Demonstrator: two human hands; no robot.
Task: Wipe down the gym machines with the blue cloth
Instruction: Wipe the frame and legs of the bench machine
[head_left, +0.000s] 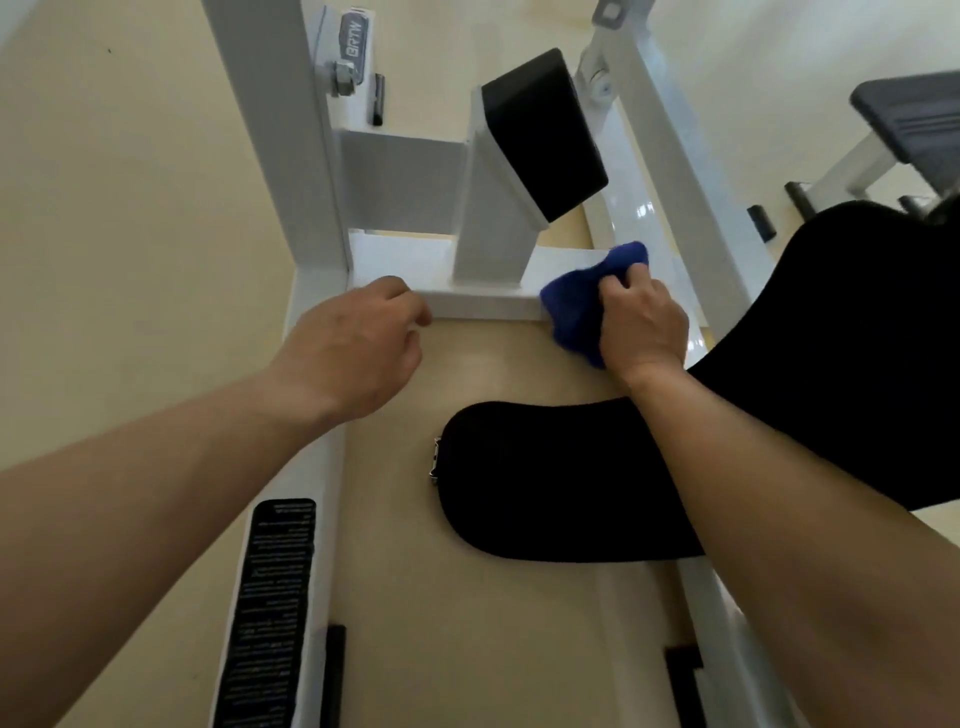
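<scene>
A white gym machine frame fills the head view, with a horizontal crossbar (483, 301) running between my hands. My right hand (641, 325) grips a bunched blue cloth (576, 306) and holds it against the right end of that crossbar. My left hand (353, 343) lies at the crossbar's left end near the corner post (291, 156), fingers curled over the bar's edge. A black pad (545, 135) sits on a white upright rising from the crossbar.
A black curved seat pad (545, 483) lies below my right forearm, with a larger black pad (841, 332) to the right. A white side rail carries a black label (270, 608) at lower left. Another bench (914, 119) stands at far right on a beige floor.
</scene>
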